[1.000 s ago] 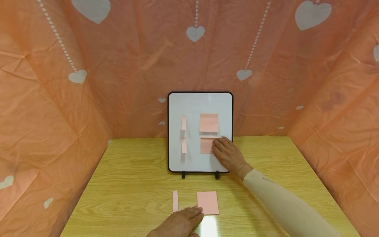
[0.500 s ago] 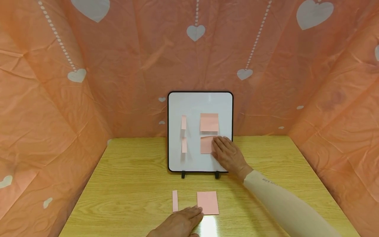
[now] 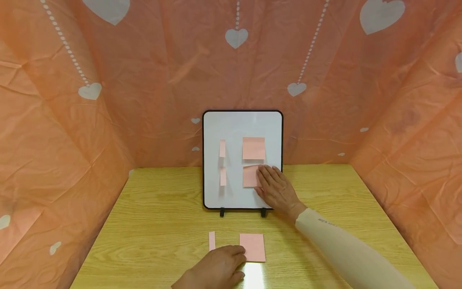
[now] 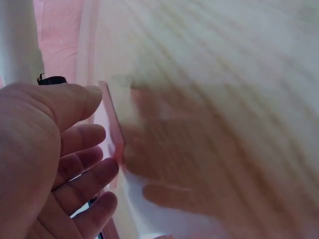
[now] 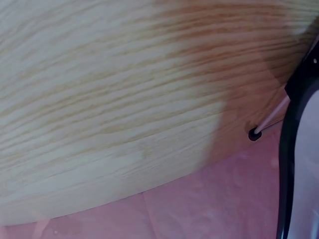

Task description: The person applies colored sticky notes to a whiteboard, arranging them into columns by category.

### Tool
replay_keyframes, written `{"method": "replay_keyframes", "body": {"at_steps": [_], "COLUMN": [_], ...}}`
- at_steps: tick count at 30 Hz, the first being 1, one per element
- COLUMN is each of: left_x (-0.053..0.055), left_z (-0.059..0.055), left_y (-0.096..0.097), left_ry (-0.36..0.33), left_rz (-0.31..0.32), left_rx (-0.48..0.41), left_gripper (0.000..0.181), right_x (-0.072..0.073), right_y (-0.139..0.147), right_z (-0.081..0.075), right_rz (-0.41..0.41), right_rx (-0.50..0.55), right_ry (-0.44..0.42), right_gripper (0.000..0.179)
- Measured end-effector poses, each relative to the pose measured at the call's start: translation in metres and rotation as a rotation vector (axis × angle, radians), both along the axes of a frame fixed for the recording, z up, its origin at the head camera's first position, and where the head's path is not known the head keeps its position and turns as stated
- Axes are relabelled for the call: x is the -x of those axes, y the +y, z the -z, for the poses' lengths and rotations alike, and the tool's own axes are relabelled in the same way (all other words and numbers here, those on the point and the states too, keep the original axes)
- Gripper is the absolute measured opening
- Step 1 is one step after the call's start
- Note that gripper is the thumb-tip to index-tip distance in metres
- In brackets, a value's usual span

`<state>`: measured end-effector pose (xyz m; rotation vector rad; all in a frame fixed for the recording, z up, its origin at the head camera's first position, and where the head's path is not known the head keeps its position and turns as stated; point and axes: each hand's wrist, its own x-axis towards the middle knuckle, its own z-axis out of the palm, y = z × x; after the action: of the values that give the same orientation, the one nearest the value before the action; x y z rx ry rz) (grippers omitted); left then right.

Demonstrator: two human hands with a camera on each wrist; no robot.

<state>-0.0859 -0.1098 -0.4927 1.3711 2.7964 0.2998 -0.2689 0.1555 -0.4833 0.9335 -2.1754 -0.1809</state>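
Observation:
My right hand [image 3: 278,190] lies flat with straight fingers on the right part of a square pink sticky note [image 3: 250,177] on the whiteboard [image 3: 231,124], hiding that side of it. Directly above is another square sticky note [image 3: 254,148]. To their left are two narrow pink sticky strips, an upper one [image 3: 222,148] and a lower one [image 3: 223,176]. On the table, my left hand [image 3: 218,267] has loosely bent fingers at the left edge of a square sticky note pad [image 3: 253,245]. It partly covers a narrow strip pad [image 3: 211,241]. In the right wrist view no hand shows.
The whiteboard stands on black feet [image 3: 263,212] at the back of the wooden table [image 3: 159,216]. Behind and beside it hangs an orange-pink cloth [image 3: 159,100] with white hearts. The board's dark frame [image 5: 286,164] appears in the right wrist view.
My right hand's fingers have flattened and slid slightly up over the lower square note. My left hand has lifted from lying flat, its fingers now bent beside the pad.

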Motion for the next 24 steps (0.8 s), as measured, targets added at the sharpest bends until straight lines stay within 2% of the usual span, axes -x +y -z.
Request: {"method": "replay_keyframes", "body": {"at_steps": [4, 8, 12, 16, 19, 24], "left_x": [0.007, 0.023, 0.054, 0.086, 0.108, 0.138], "left_z": [-0.006, -0.022, -0.046, -0.065, -0.072, -0.078], "left_y": [0.004, 0.012, 0.025, 0.039, 0.047, 0.05], "left_ry": [0.041, 0.051, 0.11, 0.213, 0.244, 0.243], "left_rz": [-0.005, -0.083, -0.174, -0.209, -0.22, -0.248], "left_rx": [-0.001, 0.047, 0.129, 0.186, 0.217, 0.301], "left_gripper": [0.016, 0.032, 0.049, 0.054, 0.055, 0.063], "right_x": [0.0, -0.001, -0.003, -0.006, -0.006, -0.007], "right_y": [0.0, 0.001, 0.002, 0.005, 0.005, 0.004], "right_z": [0.003, 0.004, 0.002, -0.002, -0.005, -0.012], "right_rz": [-0.005, 0.003, 0.024, 0.052, 0.068, 0.112], "right_rx": [0.016, 0.012, -0.008, -0.047, -0.081, -0.163], "right_ry": [0.003, -0.014, -0.061, -0.108, -0.13, -0.159], "right_gripper": [0.064, 0.066, 0.067, 0.068, 0.067, 0.064]}}
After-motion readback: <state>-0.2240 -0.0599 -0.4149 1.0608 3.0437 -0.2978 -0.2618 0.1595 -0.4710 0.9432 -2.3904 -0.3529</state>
